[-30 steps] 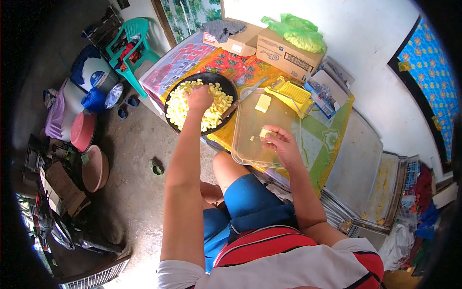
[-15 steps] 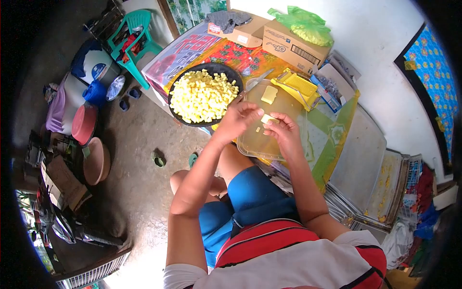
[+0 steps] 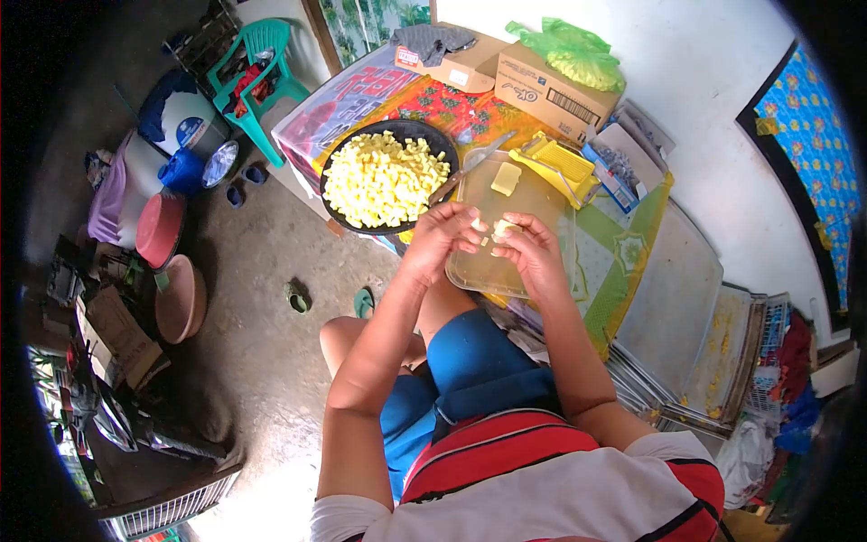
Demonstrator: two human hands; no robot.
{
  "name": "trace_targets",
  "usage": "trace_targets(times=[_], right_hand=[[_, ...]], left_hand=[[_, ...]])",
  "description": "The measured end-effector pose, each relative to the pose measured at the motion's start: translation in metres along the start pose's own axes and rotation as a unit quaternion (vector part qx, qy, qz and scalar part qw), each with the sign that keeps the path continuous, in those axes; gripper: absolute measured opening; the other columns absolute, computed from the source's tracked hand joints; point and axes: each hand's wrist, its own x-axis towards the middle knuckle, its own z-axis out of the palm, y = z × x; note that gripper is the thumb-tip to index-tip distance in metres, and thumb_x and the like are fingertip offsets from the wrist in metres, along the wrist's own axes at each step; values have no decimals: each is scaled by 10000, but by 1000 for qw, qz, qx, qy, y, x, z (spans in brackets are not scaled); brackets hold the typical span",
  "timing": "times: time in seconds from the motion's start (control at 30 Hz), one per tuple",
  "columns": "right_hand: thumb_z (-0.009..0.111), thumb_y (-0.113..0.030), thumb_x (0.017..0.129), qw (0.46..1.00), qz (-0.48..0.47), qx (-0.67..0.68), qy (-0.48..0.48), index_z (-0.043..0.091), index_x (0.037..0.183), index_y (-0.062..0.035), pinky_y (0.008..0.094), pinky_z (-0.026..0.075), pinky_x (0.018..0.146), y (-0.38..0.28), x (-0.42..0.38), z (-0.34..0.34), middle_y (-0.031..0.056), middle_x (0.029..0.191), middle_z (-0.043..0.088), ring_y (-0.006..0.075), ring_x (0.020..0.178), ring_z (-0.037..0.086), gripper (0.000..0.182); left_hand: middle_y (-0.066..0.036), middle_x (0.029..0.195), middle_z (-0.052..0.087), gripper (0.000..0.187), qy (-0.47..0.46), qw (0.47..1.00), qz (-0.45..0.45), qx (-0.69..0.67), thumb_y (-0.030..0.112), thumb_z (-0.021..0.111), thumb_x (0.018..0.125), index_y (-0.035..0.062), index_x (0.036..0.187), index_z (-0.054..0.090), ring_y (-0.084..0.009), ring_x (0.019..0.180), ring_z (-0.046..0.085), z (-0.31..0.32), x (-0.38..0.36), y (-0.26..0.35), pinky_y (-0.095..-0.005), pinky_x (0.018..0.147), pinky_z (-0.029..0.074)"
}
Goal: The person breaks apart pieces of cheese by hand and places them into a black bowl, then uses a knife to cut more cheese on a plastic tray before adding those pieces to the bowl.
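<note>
Over a translucent plastic tray (image 3: 483,275), my left hand (image 3: 439,240) is closed, thumb and fingertips pinching a small pale yellow piece. Facing it across a narrow gap, my right hand (image 3: 535,248) grips a larger pale yellow dough-like piece (image 3: 501,228). On the tray lie a flat slab (image 3: 506,179) of the same stuff and a tiny bit (image 3: 484,241) between the hands. A round black pan (image 3: 324,192) left of the tray holds a heap of small cut pieces (image 3: 386,178). A knife (image 3: 486,151) rests between pan and tray.
A yellow ridged plastic board (image 3: 558,170) and an open blue-white box (image 3: 612,177) stand at the tray's far right. Cardboard boxes (image 3: 547,92) with a green bag (image 3: 578,59) line the wall. Metal sheet trays (image 3: 668,289) lean at right. A green chair (image 3: 262,86) and basins (image 3: 181,300) stand left.
My left hand has moved slightly down and closed its fingers on a small piece. My right hand's fingers have curled more around the larger piece.
</note>
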Motion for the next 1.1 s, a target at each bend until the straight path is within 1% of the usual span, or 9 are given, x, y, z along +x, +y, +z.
trace_targets(times=[0.07, 0.13, 0.23, 0.4, 0.53, 0.63, 0.7, 0.77, 1.1], right_hand=[[594, -15, 847, 1000, 6, 5, 7, 560, 1083, -1, 288, 532, 721, -1, 1, -4, 76, 1001, 607, 165, 918, 614, 239], [595, -18, 847, 1000, 11, 3, 13, 553, 1108, -5, 288, 533, 721, -1, 1, -6, 76, 1000, 606, 164, 919, 614, 265], [601, -21, 846, 999, 15, -13, 25, 546, 1131, -12, 286, 536, 716, -4, 0, -6, 75, 990, 609, 163, 893, 624, 291], [613, -10, 839, 999, 15, -27, 43, 547, 1119, -12, 277, 539, 704, -5, 2, -11, 78, 972, 616, 167, 858, 638, 287], [617, -4, 835, 999, 13, -14, 41, 555, 1094, -9, 270, 538, 696, -6, 3, -13, 82, 963, 618, 161, 851, 636, 266], [617, -2, 835, 999, 4, -9, 47, 561, 1079, -8, 269, 536, 693, -4, 3, -13, 84, 964, 620, 154, 834, 632, 251], [616, -1, 835, 999, -4, -15, 51, 564, 1072, -8, 268, 534, 693, -2, 3, -11, 83, 966, 621, 149, 825, 628, 243], [617, -1, 834, 999, -11, -3, 39, 567, 1065, -10, 268, 533, 693, -1, 3, -8, 83, 967, 623, 143, 823, 623, 237], [621, -2, 828, 1000, -8, -7, 1, 575, 1033, -17, 263, 532, 698, 2, -2, 1, 81, 953, 638, 141, 829, 621, 211]], left_hand=[[-72, 798, 663, 170, 58, 992, 71, 91, 154, 614, 880, 0, 949, 610, -117, 636, 608, -16, 15, 1, -235, 602, 499], [-58, 750, 653, 174, 136, 901, 250, 327, 155, 646, 837, -1, 911, 633, -122, 616, 593, -42, 43, 0, -268, 566, 480], [-96, 755, 662, 170, 281, 763, 268, 516, 210, 659, 766, 82, 876, 642, -294, 712, 646, -70, 70, 18, -387, 645, 495], [-67, 879, 648, 188, 315, 553, 205, 743, 274, 636, 776, 129, 890, 666, -279, 932, 598, -103, 99, 36, -495, 802, 419], [-63, 958, 637, 197, 312, 565, 201, 737, 259, 646, 772, 100, 886, 676, -278, 977, 566, -99, 97, 38, -516, 819, 403], [-97, 968, 650, 213, 244, 628, 354, 649, 227, 673, 771, 77, 923, 677, -289, 932, 595, -73, 80, 30, -459, 803, 439], [-68, 916, 660, 214, 78, 861, 234, 446, 205, 684, 812, 32, 936, 663, -165, 816, 596, -39, 53, 28, -301, 769, 466], [-20, 883, 637, 263, -29, 939, 92, 330, 236, 667, 851, -4, 954, 639, -97, 774, 553, -14, 28, 25, -258, 745, 457], [-12, 847, 634, 189, -125, 979, 34, 159, 166, 612, 892, 4, 988, 625, -70, 736, 552, -1, -4, 1, -220, 692, 459]])
